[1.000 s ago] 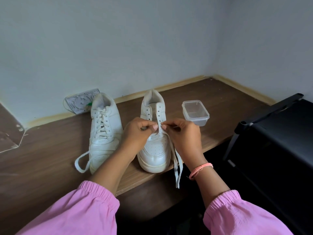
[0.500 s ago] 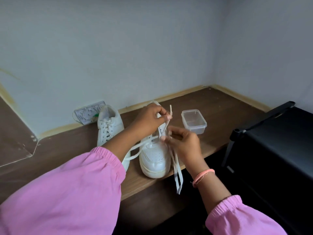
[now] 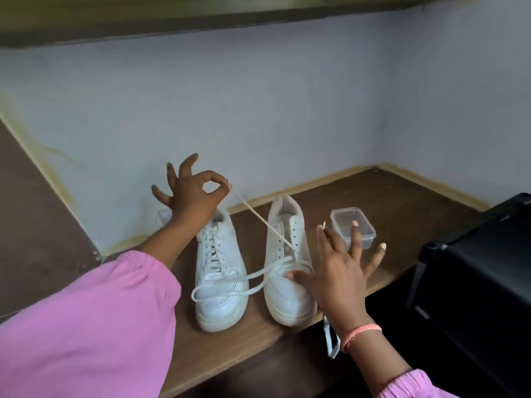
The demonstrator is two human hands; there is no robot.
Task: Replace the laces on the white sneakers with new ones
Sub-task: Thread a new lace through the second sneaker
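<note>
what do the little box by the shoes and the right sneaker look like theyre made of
Small clear rectangular box: likely plastic, since the shelf shows through its glossy walls. Right white sneaker: smooth leather or a synthetic look-alike, with a soft sheen and stitched panels.

My right hand [image 3: 339,271] covers the right sneaker's [image 3: 287,271] outer side. The dangling lace [image 3: 330,340] disappears behind my wrist. My left arm hides the wall plate [image 3: 165,215].
</note>
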